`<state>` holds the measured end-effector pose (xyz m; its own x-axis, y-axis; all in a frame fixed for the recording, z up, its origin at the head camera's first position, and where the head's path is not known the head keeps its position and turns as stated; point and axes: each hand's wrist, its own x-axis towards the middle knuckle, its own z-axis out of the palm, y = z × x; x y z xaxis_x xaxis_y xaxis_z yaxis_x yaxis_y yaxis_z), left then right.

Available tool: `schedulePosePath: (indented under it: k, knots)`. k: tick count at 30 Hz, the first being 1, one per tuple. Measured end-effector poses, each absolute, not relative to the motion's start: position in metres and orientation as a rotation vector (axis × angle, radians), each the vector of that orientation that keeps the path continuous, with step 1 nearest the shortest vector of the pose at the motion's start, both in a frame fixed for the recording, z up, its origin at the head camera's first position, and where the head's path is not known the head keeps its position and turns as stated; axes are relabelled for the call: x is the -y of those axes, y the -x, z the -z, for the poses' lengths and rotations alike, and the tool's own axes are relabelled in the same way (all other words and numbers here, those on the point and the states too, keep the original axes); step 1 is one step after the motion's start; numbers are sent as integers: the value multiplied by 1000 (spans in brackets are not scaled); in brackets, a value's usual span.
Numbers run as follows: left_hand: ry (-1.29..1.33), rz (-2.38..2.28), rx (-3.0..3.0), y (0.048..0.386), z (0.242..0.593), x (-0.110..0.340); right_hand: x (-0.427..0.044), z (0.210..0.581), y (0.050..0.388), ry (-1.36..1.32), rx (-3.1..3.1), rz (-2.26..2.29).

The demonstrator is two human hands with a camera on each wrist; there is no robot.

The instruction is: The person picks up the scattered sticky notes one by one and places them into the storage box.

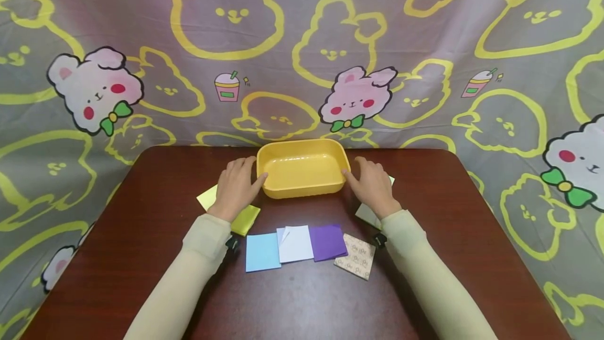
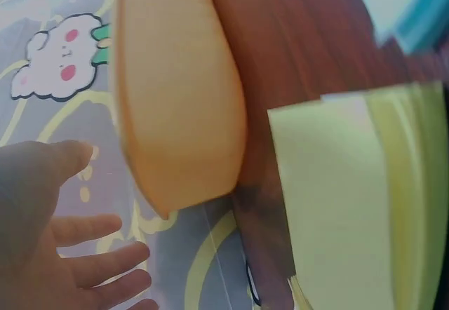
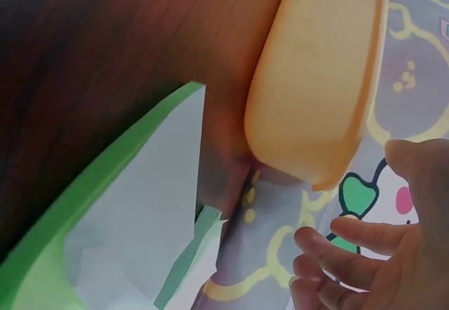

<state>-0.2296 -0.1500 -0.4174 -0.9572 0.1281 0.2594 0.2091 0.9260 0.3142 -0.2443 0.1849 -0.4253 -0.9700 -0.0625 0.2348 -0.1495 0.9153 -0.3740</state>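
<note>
A yellow plastic basin (image 1: 302,191) stands near the far edge of the table. Beside its left end is my left hand (image 1: 236,185), thumb toward the rim, and in the left wrist view the fingers (image 2: 105,261) are spread with a gap to the basin's wall (image 2: 182,99). My right hand (image 1: 371,185) is at the other end; its fingers (image 3: 351,254) are loosely bent and hold nothing. Under the left wrist lie yellow sticky-note pads (image 1: 245,219). Pale-topped green paper pads (image 3: 151,198) lie below the right hand, partly hidden by it in the head view.
Across the table's middle runs a row of paper pads: light blue (image 1: 262,252), white with a lifted corner (image 1: 297,248), purple (image 1: 327,243) and patterned beige (image 1: 356,257). A cartoon-printed curtain (image 1: 283,77) hangs behind the brown table (image 1: 302,303).
</note>
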Motion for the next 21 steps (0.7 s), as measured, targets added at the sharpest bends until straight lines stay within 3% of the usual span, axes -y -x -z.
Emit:
schedulePosePath:
  k: [21]
  knots:
    - [185, 417, 2928, 256, 417, 143, -174, 420, 270, -152, 2902, -484]
